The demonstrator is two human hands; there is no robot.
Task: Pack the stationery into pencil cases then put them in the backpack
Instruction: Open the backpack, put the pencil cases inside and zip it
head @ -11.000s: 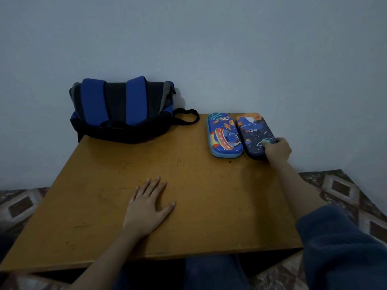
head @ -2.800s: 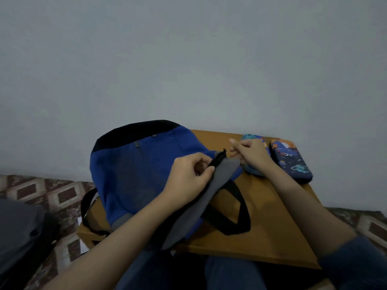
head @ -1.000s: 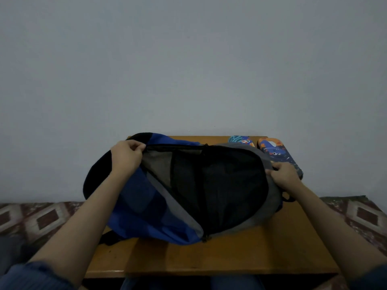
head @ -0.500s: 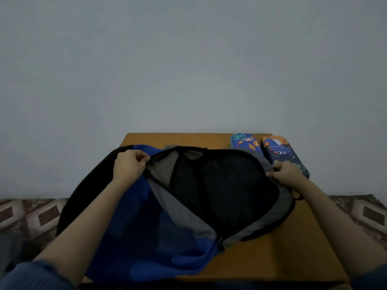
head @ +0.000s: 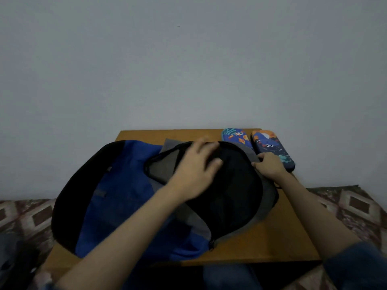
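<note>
Wall point(head: 188, 70): it stands directly behind the bench, so nothing can be pushed further away on the far side.
Bench point(head: 282, 237): the only bare wood is a strip at the near right and a small part at the far side. This is the only room for moving the cases.
Backpack point(head: 117, 195): it lies flat and covers most of the bench, and its black left side hangs over the left edge. If the right hand lets go, the bag could probably slide off toward the floor point(head: 356, 206).
Opening point(head: 234, 185): it is unzipped and wide, and faces up and toward the cases. The soft rim may fall closed if nobody holds it.
Left hand point(head: 196, 170): it is blurred, with the fingers stretched over the opening, and it holds nothing that can be seen.
Right hand point(head: 269, 166): it grips the grey rim of the bag, just beside the dark case. A sudden pull here could knock that case.
Dark blue pencil case point(head: 270, 147): it is closed, at the far right, and its near end seems to pass over the right edge. This is the greatest risk of falling.
Light blue pencil case point(head: 235, 137): it is closed and lies beside the dark one. The bag hides its near end.
Zip slider point(head: 212, 243): it sits at the near end of the opening.
</note>
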